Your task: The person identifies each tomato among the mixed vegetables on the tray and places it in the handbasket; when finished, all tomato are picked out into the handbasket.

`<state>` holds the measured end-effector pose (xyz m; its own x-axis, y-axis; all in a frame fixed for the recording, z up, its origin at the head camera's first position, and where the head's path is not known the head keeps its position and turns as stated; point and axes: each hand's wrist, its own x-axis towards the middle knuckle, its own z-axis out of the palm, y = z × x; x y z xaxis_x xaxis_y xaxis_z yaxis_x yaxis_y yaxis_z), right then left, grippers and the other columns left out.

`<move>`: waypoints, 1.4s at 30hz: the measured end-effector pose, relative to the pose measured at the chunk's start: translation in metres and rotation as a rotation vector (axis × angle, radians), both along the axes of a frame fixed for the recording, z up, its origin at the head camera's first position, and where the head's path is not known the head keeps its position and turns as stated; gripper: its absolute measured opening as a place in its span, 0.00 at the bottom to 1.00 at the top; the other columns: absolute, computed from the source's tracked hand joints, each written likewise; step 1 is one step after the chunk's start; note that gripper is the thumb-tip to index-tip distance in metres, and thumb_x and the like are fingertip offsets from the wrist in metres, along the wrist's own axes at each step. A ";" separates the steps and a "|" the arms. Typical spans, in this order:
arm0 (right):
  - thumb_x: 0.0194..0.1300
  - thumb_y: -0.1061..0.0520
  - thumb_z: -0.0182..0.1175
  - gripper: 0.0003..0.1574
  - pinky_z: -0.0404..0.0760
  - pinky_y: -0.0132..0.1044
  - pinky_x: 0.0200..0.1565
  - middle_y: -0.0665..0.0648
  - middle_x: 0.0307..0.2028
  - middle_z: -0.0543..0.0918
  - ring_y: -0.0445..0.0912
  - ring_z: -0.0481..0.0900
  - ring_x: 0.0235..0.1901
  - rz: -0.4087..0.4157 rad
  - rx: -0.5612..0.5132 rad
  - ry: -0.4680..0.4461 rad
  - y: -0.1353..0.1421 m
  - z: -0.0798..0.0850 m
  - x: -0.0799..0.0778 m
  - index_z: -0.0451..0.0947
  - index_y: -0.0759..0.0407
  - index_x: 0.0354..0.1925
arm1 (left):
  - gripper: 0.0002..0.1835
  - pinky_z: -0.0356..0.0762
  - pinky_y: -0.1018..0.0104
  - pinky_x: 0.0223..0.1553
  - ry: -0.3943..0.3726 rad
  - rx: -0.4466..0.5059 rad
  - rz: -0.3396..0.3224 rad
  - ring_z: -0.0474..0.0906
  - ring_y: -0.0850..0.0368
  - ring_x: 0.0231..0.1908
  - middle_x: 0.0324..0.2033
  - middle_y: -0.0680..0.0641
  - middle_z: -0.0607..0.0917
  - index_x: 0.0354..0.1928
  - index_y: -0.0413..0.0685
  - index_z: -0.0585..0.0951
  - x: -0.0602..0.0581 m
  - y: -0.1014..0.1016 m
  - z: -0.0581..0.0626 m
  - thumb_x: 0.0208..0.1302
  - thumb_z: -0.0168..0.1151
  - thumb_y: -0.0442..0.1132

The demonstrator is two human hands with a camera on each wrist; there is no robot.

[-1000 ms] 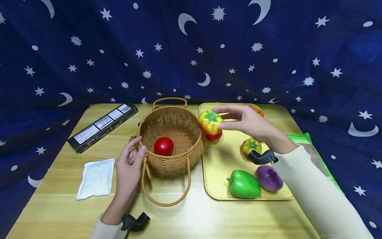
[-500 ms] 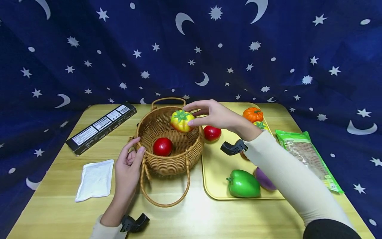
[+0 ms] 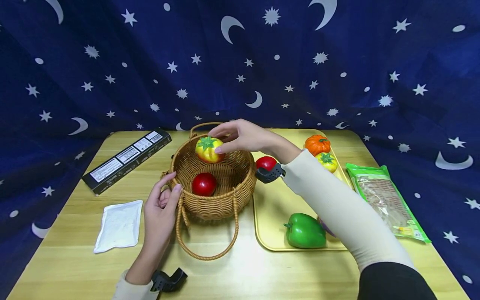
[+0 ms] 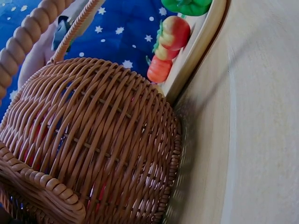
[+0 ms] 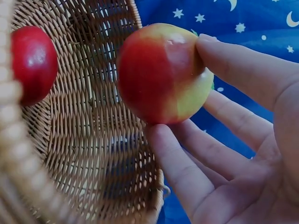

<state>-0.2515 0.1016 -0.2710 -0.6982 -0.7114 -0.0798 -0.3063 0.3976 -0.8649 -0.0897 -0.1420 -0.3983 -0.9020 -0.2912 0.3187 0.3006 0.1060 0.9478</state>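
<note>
My right hand [image 3: 241, 135] holds a yellow-and-red tomato [image 3: 207, 151] with a green leafy top, thumb and fingertips around its sides. The tomato is over the back part of a round wicker basket [image 3: 215, 208]. In the right wrist view its red underside faces the camera, near the woven wall. Inside the basket lies a glossy red round fruit [image 3: 204, 184]. At the basket's front left rim my left hand [image 3: 159, 210] grips the edge between thumb and fingers. The left wrist view is filled by the basket's woven outside, with that hand out of sight.
Right of the basket, a yellow tray [image 3: 270, 216] bears a green bell pepper [image 3: 306, 230], a small orange pumpkin [image 3: 317, 144], another yellow tomato [image 3: 327, 161] and a red fruit [image 3: 266, 163]. A green packet [image 3: 386, 200], a black box [image 3: 127, 160] and a white pouch [image 3: 119, 226] lie around.
My right hand has carried the yellow-and-red tomato leftward from above the tray's edge to over the basket. My left hand has stayed at the rim.
</note>
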 end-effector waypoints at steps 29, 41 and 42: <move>0.66 0.53 0.71 0.30 0.76 0.39 0.62 0.49 0.60 0.81 0.45 0.78 0.61 0.039 -0.041 -0.040 -0.009 -0.010 0.001 0.78 0.53 0.64 | 0.20 0.54 0.69 0.20 -0.012 -0.008 0.006 0.55 0.61 0.21 0.20 0.52 0.58 0.63 0.46 0.81 -0.001 0.001 -0.001 0.71 0.65 0.34; 0.67 0.51 0.71 0.28 0.74 0.44 0.63 0.50 0.60 0.82 0.45 0.77 0.61 -0.210 -0.221 0.005 0.065 0.021 0.047 0.79 0.49 0.64 | 0.20 0.54 0.70 0.20 -0.019 0.005 0.006 0.55 0.62 0.21 0.20 0.53 0.59 0.63 0.44 0.81 0.000 0.001 0.000 0.71 0.65 0.34; 0.67 0.51 0.70 0.28 0.74 0.44 0.63 0.51 0.60 0.81 0.45 0.77 0.62 -0.236 -0.229 0.015 0.072 0.024 0.053 0.79 0.49 0.64 | 0.19 0.54 0.70 0.20 -0.016 0.002 0.005 0.55 0.62 0.21 0.20 0.53 0.59 0.63 0.44 0.81 0.000 0.001 0.001 0.71 0.65 0.34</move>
